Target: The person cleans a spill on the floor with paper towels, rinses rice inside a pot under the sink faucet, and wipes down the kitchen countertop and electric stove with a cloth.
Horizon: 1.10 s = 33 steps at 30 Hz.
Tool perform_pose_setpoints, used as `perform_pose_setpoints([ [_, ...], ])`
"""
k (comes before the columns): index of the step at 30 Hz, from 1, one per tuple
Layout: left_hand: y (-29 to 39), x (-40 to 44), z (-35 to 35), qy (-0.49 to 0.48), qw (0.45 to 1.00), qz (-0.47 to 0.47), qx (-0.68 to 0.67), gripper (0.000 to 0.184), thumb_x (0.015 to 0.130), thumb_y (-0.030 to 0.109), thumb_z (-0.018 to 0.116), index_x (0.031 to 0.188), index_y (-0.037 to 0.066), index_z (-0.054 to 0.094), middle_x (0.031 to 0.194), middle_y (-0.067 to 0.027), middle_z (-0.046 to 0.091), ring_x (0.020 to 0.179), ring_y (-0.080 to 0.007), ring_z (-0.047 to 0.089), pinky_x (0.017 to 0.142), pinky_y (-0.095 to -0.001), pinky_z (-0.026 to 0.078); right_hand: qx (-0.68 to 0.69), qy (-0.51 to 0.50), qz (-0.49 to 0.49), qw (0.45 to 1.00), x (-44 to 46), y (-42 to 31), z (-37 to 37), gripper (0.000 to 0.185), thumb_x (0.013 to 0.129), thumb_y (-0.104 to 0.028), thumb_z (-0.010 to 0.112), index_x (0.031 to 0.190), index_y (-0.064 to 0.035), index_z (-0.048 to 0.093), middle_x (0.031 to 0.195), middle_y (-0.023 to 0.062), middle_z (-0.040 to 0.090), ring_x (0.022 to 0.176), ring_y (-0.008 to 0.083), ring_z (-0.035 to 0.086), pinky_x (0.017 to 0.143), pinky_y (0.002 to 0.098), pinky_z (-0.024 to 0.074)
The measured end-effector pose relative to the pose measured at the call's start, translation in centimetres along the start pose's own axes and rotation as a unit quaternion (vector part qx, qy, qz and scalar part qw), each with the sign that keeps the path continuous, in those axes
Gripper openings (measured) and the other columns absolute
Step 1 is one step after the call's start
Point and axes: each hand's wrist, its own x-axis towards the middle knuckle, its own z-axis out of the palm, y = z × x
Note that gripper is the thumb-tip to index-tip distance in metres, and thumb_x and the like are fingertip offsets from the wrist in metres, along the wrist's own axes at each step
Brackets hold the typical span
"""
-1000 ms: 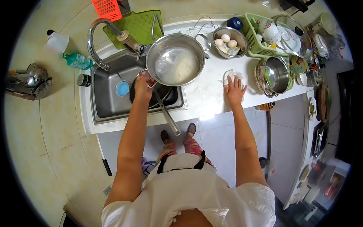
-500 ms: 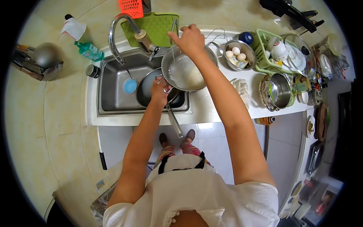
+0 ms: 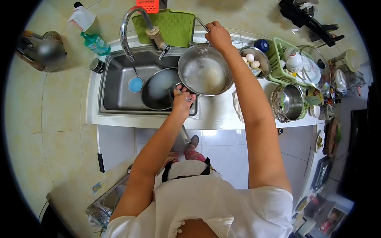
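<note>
The left hand (image 3: 183,102) has its fingers curled round a loop handle (image 3: 177,86) at the near side of a steel pot (image 3: 186,63). Just below those fingers, the long handle of a dark pan (image 3: 152,101) points toward the person, and the pan itself, with cloudy water in it, lies left of them in the sink (image 3: 117,89). Farther left of the fingers is a small blue cup (image 3: 135,84). The pot, with cloudy, pale contents, sits between the two hands; whether it rests on the counter (image 3: 214,115) cannot be told.

At its far side is the right hand (image 3: 219,36), fingers bent close together; what they pinch is hidden. A bent metal rod (image 3: 201,24) shows just left of them. Right of these fingers stands a bowl (image 3: 260,53) of eggs (image 3: 255,64), with a green basket (image 3: 277,61) of dishes beyond. Left of them lie a green board (image 3: 174,27) and, farther off, the tap (image 3: 126,31).
</note>
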Motion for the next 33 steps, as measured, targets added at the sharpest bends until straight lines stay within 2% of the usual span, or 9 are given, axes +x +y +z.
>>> perform_pose_setpoints([
  [7, -2.1, -0.7, 1.7, -0.048, 0.999, -0.020, -0.005, 0.048, 0.087, 0.000, 0.047, 0.130, 0.017, 0.035, 0.136, -0.0025, 0.046, 0.100, -0.0247, 0.055, 0.094, -0.0475, 0.041, -0.005, -0.011, -0.013, 1.000, -0.3, 0.9, -0.1, 0.027, 0.081, -0.022, 0.061, 0.105, -0.0104, 0.064, 0.102, 0.0137, 0.061, 0.088, 0.0335, 0.063, 0.077, 0.0440, 0.0518],
  [10, -1.6, -0.5, 0.5, -0.094, 0.994, -0.046, -0.010, 0.040, 0.090, 0.006, 0.047, 0.129, 0.016, 0.041, 0.138, -0.0014, 0.045, 0.104, -0.0240, 0.054, 0.095, -0.0460, 0.040, 0.030, -0.026, 0.009, 0.999, -0.7, 0.6, -0.1, 0.034, 0.084, -0.034, 0.063, 0.109, -0.0112, 0.062, 0.103, 0.0146, 0.060, 0.089, 0.0349, 0.064, 0.078, 0.0433, 0.0523],
  [13, -1.2, -0.4, 0.3, -0.065, 0.996, -0.065, -0.001, 0.038, 0.092, 0.011, 0.048, 0.129, 0.015, 0.042, 0.138, -0.0009, 0.046, 0.104, -0.0227, 0.054, 0.096, -0.0438, 0.040, 0.046, -0.020, 0.024, 0.998, -1.7, 0.2, -0.8, 0.039, 0.085, -0.035, 0.063, 0.115, -0.0115, 0.061, 0.107, 0.0163, 0.059, 0.092, 0.0357, 0.063, 0.079, 0.0431, 0.0522],
  [16, -0.6, -0.6, 0.2, -0.031, 0.996, -0.079, 0.040, 0.037, 0.090, 0.017, 0.054, 0.126, 0.015, 0.043, 0.129, -0.0024, 0.054, 0.103, -0.0206, 0.055, 0.095, -0.0409, 0.040, 0.053, 0.018, 0.034, 0.998, -3.2, -0.2, -2.1, 0.042, 0.086, -0.034, 0.063, 0.119, -0.0103, 0.059, 0.112, 0.0173, 0.058, 0.095, 0.0356, 0.062, 0.079, 0.0425, 0.0517],
  [19, -0.4, -0.5, -1.4, -0.041, 0.994, -0.086, 0.052, 0.033, 0.090, 0.021, 0.057, 0.121, 0.015, 0.048, 0.126, -0.0032, 0.057, 0.101, -0.0202, 0.056, 0.095, -0.0394, 0.041, 0.175, 0.113, 0.047, 0.977, -7.5, -0.1, -5.0, 0.042, 0.086, -0.034, 0.062, 0.119, -0.0075, 0.058, 0.116, 0.0176, 0.057, 0.099, 0.0349, 0.061, 0.081, 0.0418, 0.0505],
  [23, 0.8, -1.0, -3.7, -0.067, 0.990, -0.074, 0.099, 0.034, 0.093, 0.027, 0.053, 0.125, 0.015, 0.049, 0.129, -0.0022, 0.054, 0.103, -0.0200, 0.055, 0.095, -0.0369, 0.041, 0.183, 0.246, 0.140, 0.941, -19.2, 2.0, -6.7, 0.020, 0.084, -0.003, 0.060, 0.105, -0.0026, 0.063, 0.102, 0.0155, 0.060, 0.087, 0.0282, 0.062, 0.077, 0.0333, 0.0502],
  [27, 1.9, -2.0, -3.5, -0.097, 0.984, -0.058, 0.135, 0.039, 0.096, 0.026, 0.046, 0.132, 0.012, 0.044, 0.135, -0.0023, 0.051, 0.103, -0.0187, 0.055, 0.092, -0.0340, 0.042, 0.011, 0.101, 0.198, 0.975, -31.3, 8.4, -0.7, 0.036, 0.087, -0.019, 0.060, 0.121, -0.0102, 0.058, 0.126, 0.0153, 0.054, 0.117, 0.0322, 0.051, 0.099, 0.0442, 0.0378],
  [30, 1.4, -1.4, -2.8, -0.078, 0.984, -0.064, 0.149, 0.043, 0.096, 0.029, 0.047, 0.135, 0.011, 0.042, 0.135, -0.0019, 0.050, 0.104, -0.0193, 0.055, 0.093, -0.0361, 0.041, -0.029, -0.002, 0.219, 0.975, -34.4, 11.2, 3.6, 0.051, 0.088, -0.037, 0.056, 0.136, -0.0184, 0.048, 0.146, 0.0134, 0.037, 0.135, 0.0361, 0.032, 0.109, 0.0511, 0.0229],
  [33, 0.9, -1.0, -2.0, -0.081, 0.980, -0.063, 0.170, 0.048, 0.098, 0.029, 0.044, 0.141, 0.011, 0.035, 0.139, -0.0018, 0.047, 0.108, -0.0205, 0.054, 0.094, -0.0380, 0.039, -0.080, -0.046, 0.202, 0.975, -34.2, 9.8, 6.9, 0.058, 0.089, -0.047, 0.052, 0.142, -0.0255, 0.041, 0.153, 0.0108, 0.025, 0.139, 0.0381, 0.024, 0.111, 0.0551, 0.0173],
])
